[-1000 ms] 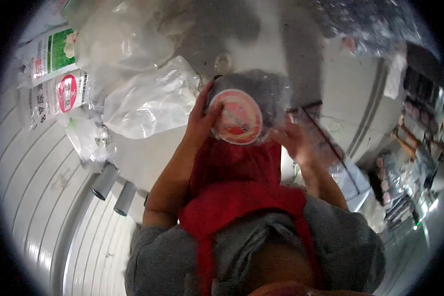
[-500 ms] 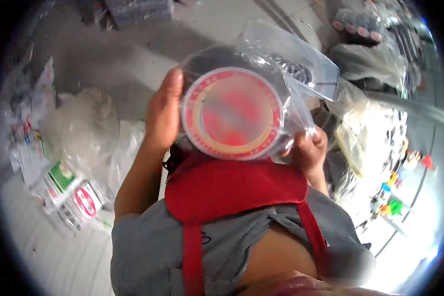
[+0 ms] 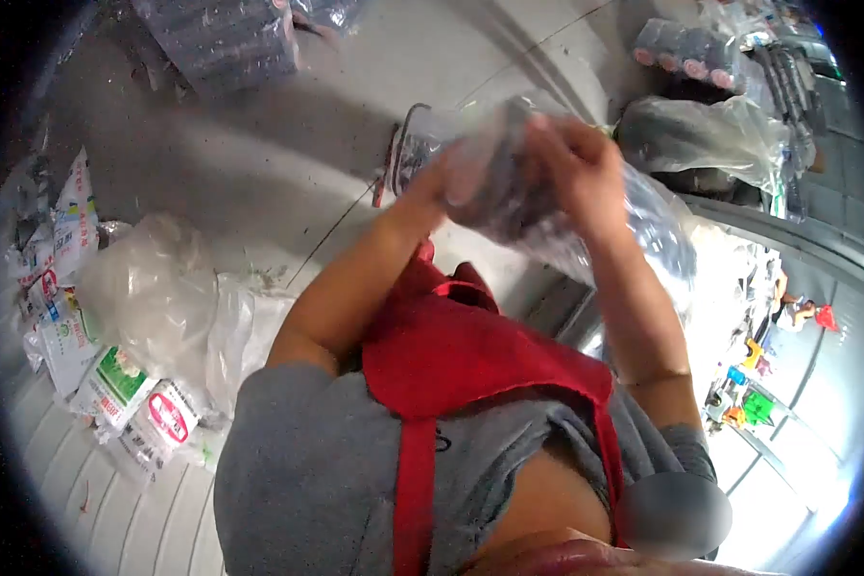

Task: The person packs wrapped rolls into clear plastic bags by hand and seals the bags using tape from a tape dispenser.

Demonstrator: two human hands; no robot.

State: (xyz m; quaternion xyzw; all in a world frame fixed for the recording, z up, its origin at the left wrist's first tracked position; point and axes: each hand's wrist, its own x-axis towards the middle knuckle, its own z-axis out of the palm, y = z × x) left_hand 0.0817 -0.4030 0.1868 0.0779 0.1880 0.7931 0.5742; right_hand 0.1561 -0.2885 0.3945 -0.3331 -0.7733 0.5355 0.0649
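A clear plastic bag [image 3: 571, 230] with a dark pack inside is between my two hands, tilted on its side. My left hand [image 3: 442, 187] grips the bag at its left end; its fingers are smeared by motion and partly behind the plastic. My right hand [image 3: 581, 173] is on the upper side of the bag, fingers bent onto the plastic, tips blurred. The pack's round red-rimmed label no longer faces me. Below the hands hangs my red apron [image 3: 480, 355].
Dark wrapped packs with pink round ends [image 3: 682, 62] are stacked at the upper right, beside a large filled plastic bag [image 3: 701, 139]. Another wrapped bundle [image 3: 221, 43] lies at the upper left. Crumpled clear plastic [image 3: 158, 288] and printed sacks [image 3: 115, 384] lie left.
The bagged pack has been turned from face-on to its side and moved up and right. My left hand went right; my right hand rose onto the bag's upper side.
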